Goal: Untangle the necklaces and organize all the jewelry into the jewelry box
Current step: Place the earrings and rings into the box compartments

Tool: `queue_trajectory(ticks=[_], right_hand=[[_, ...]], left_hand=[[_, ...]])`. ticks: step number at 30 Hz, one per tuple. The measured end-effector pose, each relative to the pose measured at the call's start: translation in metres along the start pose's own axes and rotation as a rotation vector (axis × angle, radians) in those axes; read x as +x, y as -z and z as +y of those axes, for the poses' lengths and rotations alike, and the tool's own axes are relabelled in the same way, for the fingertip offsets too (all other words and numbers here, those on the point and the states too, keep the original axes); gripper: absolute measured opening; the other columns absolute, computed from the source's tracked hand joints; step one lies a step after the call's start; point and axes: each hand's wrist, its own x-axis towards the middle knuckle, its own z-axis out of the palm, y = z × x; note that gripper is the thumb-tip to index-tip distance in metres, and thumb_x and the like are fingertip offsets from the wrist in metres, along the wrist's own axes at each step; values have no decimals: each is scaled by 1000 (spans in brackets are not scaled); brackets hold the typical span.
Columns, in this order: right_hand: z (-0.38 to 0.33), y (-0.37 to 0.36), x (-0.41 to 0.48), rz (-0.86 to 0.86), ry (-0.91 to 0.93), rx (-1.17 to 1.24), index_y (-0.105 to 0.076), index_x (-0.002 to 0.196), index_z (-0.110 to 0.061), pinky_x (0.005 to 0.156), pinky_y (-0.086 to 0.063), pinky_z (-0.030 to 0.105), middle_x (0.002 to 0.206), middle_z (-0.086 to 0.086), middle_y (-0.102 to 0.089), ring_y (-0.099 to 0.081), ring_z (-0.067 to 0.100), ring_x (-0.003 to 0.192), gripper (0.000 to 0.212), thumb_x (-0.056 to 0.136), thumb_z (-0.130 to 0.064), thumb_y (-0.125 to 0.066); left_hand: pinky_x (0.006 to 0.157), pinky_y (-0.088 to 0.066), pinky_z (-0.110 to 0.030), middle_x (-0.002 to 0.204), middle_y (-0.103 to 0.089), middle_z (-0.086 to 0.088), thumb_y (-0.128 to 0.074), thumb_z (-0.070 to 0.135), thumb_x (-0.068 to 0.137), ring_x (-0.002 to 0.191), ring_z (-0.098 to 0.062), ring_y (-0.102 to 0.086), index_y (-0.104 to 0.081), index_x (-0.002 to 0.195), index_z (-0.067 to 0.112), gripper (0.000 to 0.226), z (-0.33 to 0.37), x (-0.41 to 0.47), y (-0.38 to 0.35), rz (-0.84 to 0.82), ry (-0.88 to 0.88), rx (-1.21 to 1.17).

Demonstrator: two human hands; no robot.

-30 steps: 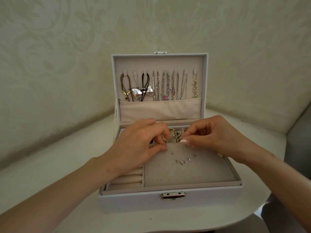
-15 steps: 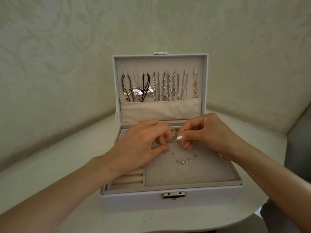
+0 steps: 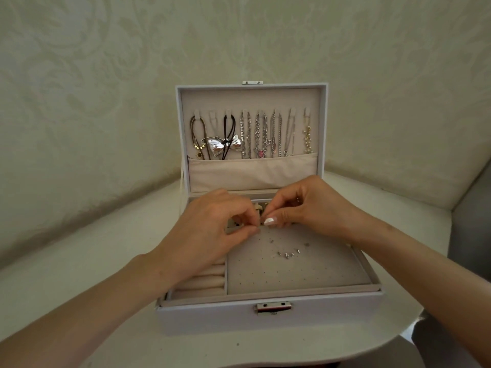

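the left hand [image 3: 210, 232] and right hand [image 3: 316, 205] pinched one tiny piece [image 3: 261, 226] between their fingers [image 3: 245, 214] above the jewelry box [image 3: 265, 317], seemingly to seat it.

Upright lid [image 3: 249, 99] of the white leatherette jewelry box [image 3: 265, 318] walls off the back, the grey perforated earring pad [image 3: 292, 274] has bare room up front, small silver studs [image 3: 287, 254] sit mid-pad.

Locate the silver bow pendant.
In the head view, the silver bow pendant hangs inside the open lid, left side, beside the black cord necklace, just above the fabric pocket.
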Motion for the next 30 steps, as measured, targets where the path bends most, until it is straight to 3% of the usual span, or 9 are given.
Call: queue_trajectory(ticks=[7, 10, 12, 18, 24, 27, 30], right_hand=[[-1, -1, -3, -28, 34, -45, -75, 78, -14, 69, -47, 11, 69, -11, -71, -64, -2, 69, 18, 72, 3, -75], [-2, 1, -2, -11, 67, -131, -69, 79, -17, 76, -56, 28, 73, 0, -72, -69, 14, 74, 26, 70, 6, -77], [-2, 0, -2, 6, 109, -214, -62, 81, -20, 79, -55, 36, 73, 1, -72, -69, 16, 74, 31, 69, 5, -77], [0, -5, -3, 56, 232, -402, -56, 86, -25, 67, -48, 16, 70, -7, -71, -64, 0, 68, 38, 70, 1, -78], [2, -6, -4, 84, 279, -509, -57, 87, -33, 67, -52, 38, 69, -18, -68, -59, -6, 66, 37, 70, -8, -78], [4, -5, -7, 100, 337, -586, -59, 89, -32, 65, -54, 38, 72, -19, -69, -58, -7, 66, 34, 69, -12, -78], [5, -5, -15, 118, 457, -685, -65, 90, -26, 62, -54, 30, 75, -18, -71, -63, -2, 77, 25, 69, -14, -72]], left_hand=[[69, -37, -8, 74, -54, 23, -60, 40, 80, 78, 5, -50, -54, 77, 40, 7, -1, -1, -1, 2, 87, -34], [69, -35, -7, 75, -55, 20, -61, 37, 79, 78, 5, -49, -55, 78, 37, 6, -2, -1, -1, -15, 98, -21], [70, -35, -5, 76, -55, 19, -65, 33, 82, 78, 5, -50, -56, 79, 35, 9, -2, -1, -1, -22, 91, -26], [70, -35, -4, 77, -56, 21, -67, 26, 82, 79, 7, -50, -56, 80, 34, 14, -2, -1, -1, -34, 93, -36], [68, -34, -2, 72, -55, 25, -68, 27, 76, 75, 10, -50, -66, 77, 25, 3, 0, 0, 0, -43, 69, -59], [68, -34, -3, 70, -54, 25, -72, 22, 76, 74, 7, -51, -67, 75, 22, 6, 0, 0, 0, -44, 55, -67], [68, -34, -3, 69, -53, 26, -71, 23, 75, 72, 7, -52, -67, 73, 20, 5, 0, 0, 0, -32, 49, -76]])
